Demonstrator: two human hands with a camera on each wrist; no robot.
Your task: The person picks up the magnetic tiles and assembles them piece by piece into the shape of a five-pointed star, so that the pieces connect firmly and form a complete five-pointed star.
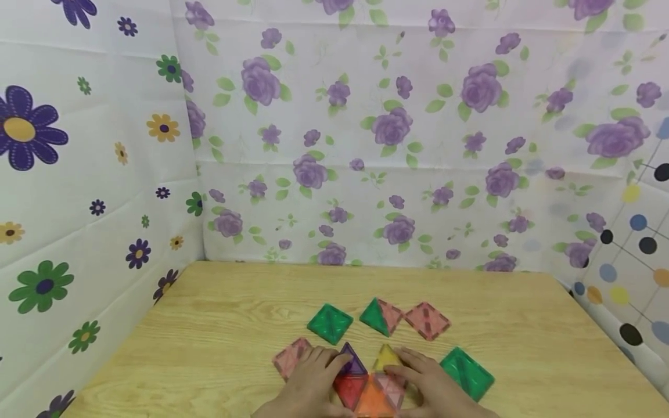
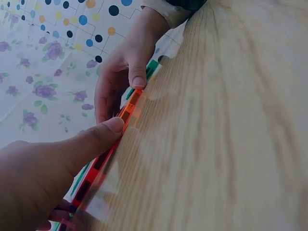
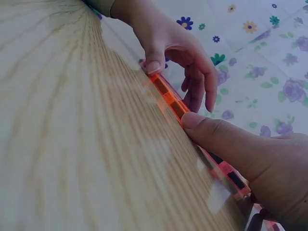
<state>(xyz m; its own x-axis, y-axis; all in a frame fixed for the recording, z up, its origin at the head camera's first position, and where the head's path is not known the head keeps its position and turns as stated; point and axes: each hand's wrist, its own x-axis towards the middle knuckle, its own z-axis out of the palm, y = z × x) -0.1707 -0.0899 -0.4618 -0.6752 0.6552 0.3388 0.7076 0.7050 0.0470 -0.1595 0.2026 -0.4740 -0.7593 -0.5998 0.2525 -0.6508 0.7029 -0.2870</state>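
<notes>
Triangular magnetic tiles lie side by side on the table in the head view: purple (image 1: 353, 362), red (image 1: 351, 388), orange (image 1: 374, 400), pink (image 1: 391, 389) and yellow (image 1: 385, 356). My left hand (image 1: 312, 380) grips this group from the left, a fingertip on the purple tile. From the right, my right hand (image 1: 434, 384) grips it, with fingers at the yellow and pink tiles. Both wrist views show the left thumb (image 3: 153, 66) and right thumb (image 2: 138, 81) against the orange tile's near edge (image 2: 129, 108). The palms partly hide the group's outer sides.
Behind the group lie a green diamond (image 1: 330, 323), a green-and-pink diamond (image 1: 381, 317) and a pink diamond (image 1: 427, 320). Another pink piece (image 1: 290, 358) is partly under the left hand. A green piece (image 1: 467, 373) lies right of the right hand. Patterned cloth (image 1: 366, 145) surrounds the wooden table (image 1: 219, 325).
</notes>
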